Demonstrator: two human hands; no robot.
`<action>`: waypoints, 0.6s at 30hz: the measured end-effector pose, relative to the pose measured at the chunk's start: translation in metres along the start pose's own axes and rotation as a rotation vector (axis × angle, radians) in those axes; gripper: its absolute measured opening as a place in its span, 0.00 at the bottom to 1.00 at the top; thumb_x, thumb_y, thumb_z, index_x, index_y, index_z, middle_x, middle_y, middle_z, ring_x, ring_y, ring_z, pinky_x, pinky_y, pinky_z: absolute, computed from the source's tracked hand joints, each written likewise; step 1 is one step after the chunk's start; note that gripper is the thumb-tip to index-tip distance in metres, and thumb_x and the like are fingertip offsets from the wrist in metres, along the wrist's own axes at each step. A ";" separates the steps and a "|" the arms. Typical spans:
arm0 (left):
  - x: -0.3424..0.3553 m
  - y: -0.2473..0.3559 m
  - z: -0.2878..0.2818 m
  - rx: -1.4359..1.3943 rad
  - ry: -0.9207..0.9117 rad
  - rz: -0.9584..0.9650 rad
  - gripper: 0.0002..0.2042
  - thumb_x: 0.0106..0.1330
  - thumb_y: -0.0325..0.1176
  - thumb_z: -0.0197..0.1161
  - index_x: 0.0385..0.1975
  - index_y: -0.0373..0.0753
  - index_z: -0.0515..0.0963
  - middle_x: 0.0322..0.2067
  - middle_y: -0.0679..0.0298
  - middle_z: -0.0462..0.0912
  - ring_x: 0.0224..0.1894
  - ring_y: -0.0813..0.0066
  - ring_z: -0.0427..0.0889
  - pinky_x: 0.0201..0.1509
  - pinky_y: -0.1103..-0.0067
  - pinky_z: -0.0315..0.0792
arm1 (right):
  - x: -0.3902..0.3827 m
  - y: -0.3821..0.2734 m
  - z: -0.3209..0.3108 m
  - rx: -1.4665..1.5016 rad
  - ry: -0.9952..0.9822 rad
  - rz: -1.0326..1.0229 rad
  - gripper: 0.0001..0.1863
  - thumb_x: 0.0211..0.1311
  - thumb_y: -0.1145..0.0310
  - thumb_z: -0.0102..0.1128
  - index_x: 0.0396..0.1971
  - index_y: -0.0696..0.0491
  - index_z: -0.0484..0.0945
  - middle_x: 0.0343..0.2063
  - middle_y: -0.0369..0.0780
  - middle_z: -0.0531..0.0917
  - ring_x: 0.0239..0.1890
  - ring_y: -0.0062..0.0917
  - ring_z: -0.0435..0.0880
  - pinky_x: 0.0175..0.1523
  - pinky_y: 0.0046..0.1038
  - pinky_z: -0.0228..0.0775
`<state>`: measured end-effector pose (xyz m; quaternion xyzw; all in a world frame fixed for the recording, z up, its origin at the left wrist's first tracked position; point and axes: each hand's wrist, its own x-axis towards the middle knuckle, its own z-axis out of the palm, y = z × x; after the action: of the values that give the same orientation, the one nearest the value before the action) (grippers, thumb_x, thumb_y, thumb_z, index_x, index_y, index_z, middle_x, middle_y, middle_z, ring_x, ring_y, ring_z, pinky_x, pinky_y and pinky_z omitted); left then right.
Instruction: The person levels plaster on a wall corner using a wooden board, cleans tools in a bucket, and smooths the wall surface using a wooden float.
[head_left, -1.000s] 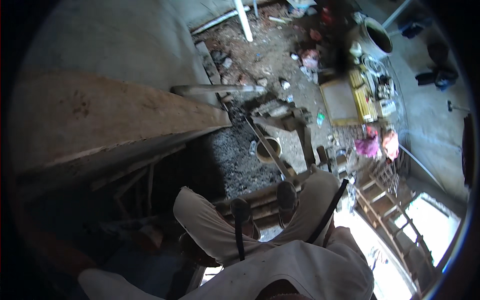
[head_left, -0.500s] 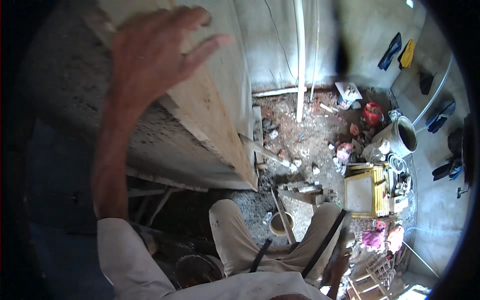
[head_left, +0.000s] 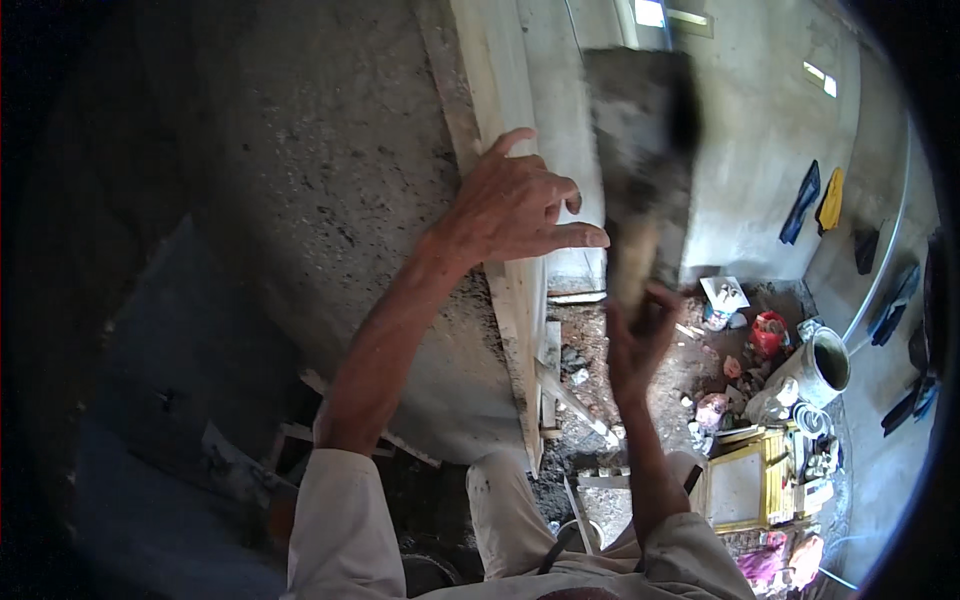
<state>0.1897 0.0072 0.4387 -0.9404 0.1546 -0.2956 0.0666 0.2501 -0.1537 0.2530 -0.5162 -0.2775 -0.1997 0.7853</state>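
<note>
My right hand is closed around the pale handle of a plastering float, held upright with its broad grey mortar-smeared plate above the hand, a little blurred. To its left, my left hand holds nothing; its fingers are apart and the thumb points toward the float. That hand is over the long wooden board that runs along the edge of a rough, damp-looking plastered wall. Whether its fingertips touch the board, I cannot tell. The thumb and the float appear close together, with a narrow gap between them.
Rubble and scraps cover the floor below. A grey bucket, a red bag and yellow-edged frames lie at the right. Clothes hang on the right wall. A wooden strut leans out by the board's foot.
My right hand has come up from low at the right, raising the float into view. The view has shifted, and my left hand now shows farther right and lower, by the board.
</note>
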 end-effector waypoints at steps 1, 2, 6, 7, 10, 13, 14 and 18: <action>-0.005 -0.010 0.005 0.029 -0.011 -0.011 0.31 0.51 0.67 0.58 0.23 0.38 0.80 0.16 0.66 0.78 0.29 0.67 0.80 0.66 0.61 0.54 | -0.002 -0.003 0.033 0.029 -0.028 0.005 0.24 0.53 0.79 0.66 0.47 0.56 0.65 0.45 0.42 0.70 0.49 0.26 0.71 0.54 0.26 0.64; -0.002 -0.010 0.001 0.042 -0.006 -0.008 0.31 0.51 0.67 0.58 0.23 0.38 0.80 0.16 0.66 0.78 0.29 0.67 0.80 0.66 0.61 0.54 | 0.001 -0.008 0.055 0.044 -0.051 0.001 0.24 0.53 0.81 0.65 0.47 0.56 0.63 0.46 0.43 0.70 0.51 0.26 0.70 0.57 0.26 0.63; 0.001 -0.001 -0.004 0.099 -0.033 -0.099 0.36 0.49 0.70 0.59 0.23 0.33 0.79 0.15 0.61 0.76 0.25 0.64 0.79 0.66 0.63 0.54 | 0.017 -0.027 0.095 0.106 0.032 0.046 0.23 0.55 0.79 0.64 0.46 0.57 0.62 0.45 0.43 0.69 0.49 0.24 0.70 0.54 0.26 0.65; 0.003 0.003 -0.003 0.113 -0.002 -0.116 0.37 0.48 0.71 0.58 0.22 0.33 0.79 0.14 0.58 0.76 0.24 0.63 0.79 0.67 0.63 0.54 | 0.020 -0.028 0.098 0.091 0.050 -0.042 0.22 0.56 0.79 0.63 0.46 0.57 0.61 0.44 0.43 0.70 0.47 0.23 0.71 0.51 0.25 0.66; 0.005 0.003 -0.002 0.080 0.139 -0.114 0.39 0.51 0.71 0.55 0.24 0.29 0.78 0.14 0.56 0.75 0.24 0.62 0.79 0.67 0.63 0.55 | 0.032 -0.039 0.105 0.047 0.064 -0.114 0.19 0.58 0.77 0.61 0.45 0.58 0.62 0.42 0.41 0.71 0.39 0.19 0.73 0.44 0.21 0.67; 0.009 -0.001 0.002 -0.081 0.154 -0.231 0.35 0.62 0.61 0.53 0.31 0.23 0.75 0.17 0.55 0.75 0.28 0.60 0.80 0.62 0.63 0.61 | 0.041 -0.041 0.105 0.181 -0.023 -0.136 0.24 0.58 0.77 0.61 0.52 0.61 0.63 0.47 0.46 0.71 0.50 0.32 0.73 0.57 0.33 0.63; 0.009 -0.001 0.004 -0.080 0.158 -0.250 0.35 0.62 0.61 0.53 0.31 0.23 0.75 0.17 0.55 0.75 0.28 0.60 0.80 0.62 0.63 0.61 | 0.036 -0.040 0.098 0.182 -0.042 -0.130 0.24 0.58 0.77 0.61 0.52 0.61 0.63 0.47 0.46 0.71 0.50 0.32 0.73 0.57 0.33 0.63; 0.009 -0.016 0.007 -0.331 0.584 -0.160 0.32 0.63 0.56 0.56 0.39 0.22 0.70 0.19 0.54 0.75 0.27 0.60 0.79 0.37 0.67 0.72 | -0.036 -0.009 0.055 -0.300 -0.335 -0.280 0.32 0.60 0.75 0.58 0.62 0.60 0.56 0.61 0.51 0.63 0.64 0.42 0.62 0.66 0.38 0.53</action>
<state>0.2050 0.0196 0.4417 -0.8234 0.1386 -0.5273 -0.1573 0.2044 -0.1053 0.2536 -0.6092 -0.4396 -0.2569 0.6080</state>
